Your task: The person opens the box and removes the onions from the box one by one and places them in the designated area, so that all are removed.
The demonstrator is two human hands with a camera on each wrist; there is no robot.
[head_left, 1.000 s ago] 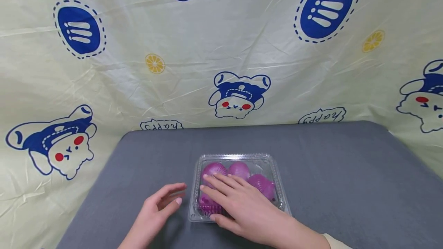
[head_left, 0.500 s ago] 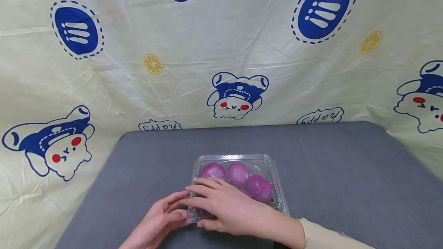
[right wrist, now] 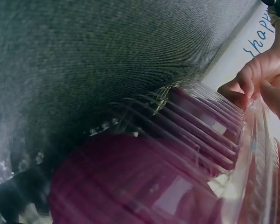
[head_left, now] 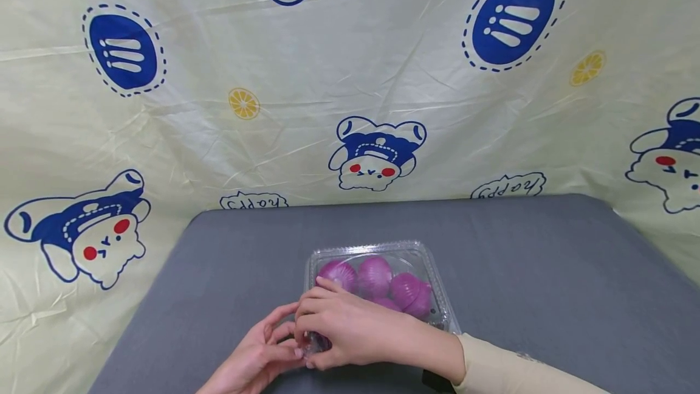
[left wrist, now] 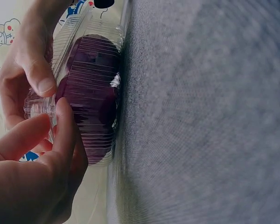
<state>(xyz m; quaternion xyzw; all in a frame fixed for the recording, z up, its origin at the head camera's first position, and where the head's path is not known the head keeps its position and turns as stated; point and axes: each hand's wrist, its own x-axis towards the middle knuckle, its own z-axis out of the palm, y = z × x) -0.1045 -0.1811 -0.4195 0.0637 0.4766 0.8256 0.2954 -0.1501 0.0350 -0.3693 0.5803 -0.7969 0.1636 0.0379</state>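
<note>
A clear plastic clamshell box lies lid-up on the grey table, with several red onions inside. At its near left corner, my left hand pinches the rim between thumb and fingers. My right hand reaches across the lid and grips the same corner, fingers curled over the edge and thumb below. In the left wrist view both thumbs sit close together at the rim seam, above the ribbed side wall. The right wrist view shows an onion large behind the plastic. My right hand covers part of the lid.
The grey table extends around the box on both sides and behind. A pale printed cloth hangs along its back and sides. Something dark sits under my right wrist.
My right hand has slid left and toward me, from flat on the lid to the near left corner, its fingers curling. My left hand has moved right onto that corner.
</note>
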